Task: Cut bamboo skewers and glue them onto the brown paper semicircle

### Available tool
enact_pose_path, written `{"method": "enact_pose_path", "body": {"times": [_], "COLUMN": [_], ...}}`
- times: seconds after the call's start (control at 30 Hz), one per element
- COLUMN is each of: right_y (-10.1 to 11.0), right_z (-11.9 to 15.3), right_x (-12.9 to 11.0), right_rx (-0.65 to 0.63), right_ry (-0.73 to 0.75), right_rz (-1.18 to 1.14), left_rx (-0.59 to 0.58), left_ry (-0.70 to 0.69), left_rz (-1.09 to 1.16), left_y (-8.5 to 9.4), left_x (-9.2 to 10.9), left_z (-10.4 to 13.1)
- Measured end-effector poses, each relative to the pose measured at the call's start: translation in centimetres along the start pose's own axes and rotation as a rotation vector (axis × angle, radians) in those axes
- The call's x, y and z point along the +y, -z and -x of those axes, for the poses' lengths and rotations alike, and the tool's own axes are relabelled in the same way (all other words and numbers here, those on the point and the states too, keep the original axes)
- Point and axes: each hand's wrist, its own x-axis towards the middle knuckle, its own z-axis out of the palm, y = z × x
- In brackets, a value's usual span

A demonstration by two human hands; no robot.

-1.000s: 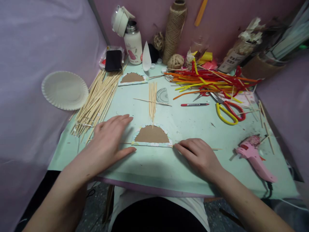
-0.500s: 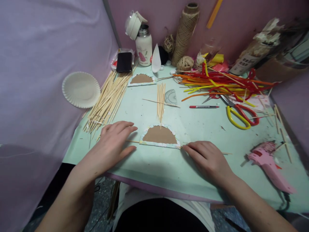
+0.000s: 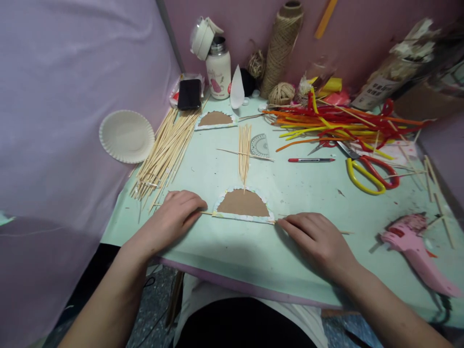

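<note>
A brown cardboard half-circle with a pale wrapped border lies flat in front of me. Along its straight edge, a thin bamboo skewer sticks out to the left. My left hand is closed over that skewer, fingertips down near the tabletop. At the opposite corner, my right hand pinches a stick end; a bit of bamboo stick shows past the knuckles. Whether both hands hold the same skewer is hidden. Just above the half-circle, a bunch of skewers points at its curved top, with one stick lying across.
A second half-circle, a protractor and a pen lie farther back. Loose skewers and a paper plate are left. Right are scissors, pipe cleaners and a pink glue gun. A bottle stands behind.
My left hand has gone from spread fingers to closed over the skewer, moving slightly right. My right hand keeps its pinch at the corner. The view has shifted a little.
</note>
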Motion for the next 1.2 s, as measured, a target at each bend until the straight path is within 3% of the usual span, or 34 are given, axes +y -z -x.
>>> {"method": "enact_pose_path", "body": {"times": [0.23,0.53,1.2], "right_y": [0.0,0.2,0.3], "right_z": [0.0,-0.1,-0.3], "right_x": [0.0,0.0,-0.2], "right_rx": [-0.018,-0.022,-0.013], "right_ry": [0.005,0.018,0.013], "right_rz": [-0.001,-0.011,-0.046], "left_rx": [0.004,0.177,0.218], "left_ry": [-0.084,-0.178,-0.166], "left_rz": [0.01,0.03,0.072], "left_y": [-0.1,-0.8,-1.8], "left_x": [0.2,-0.1,-0.1], "left_z": [0.0,0.5,0.7]}}
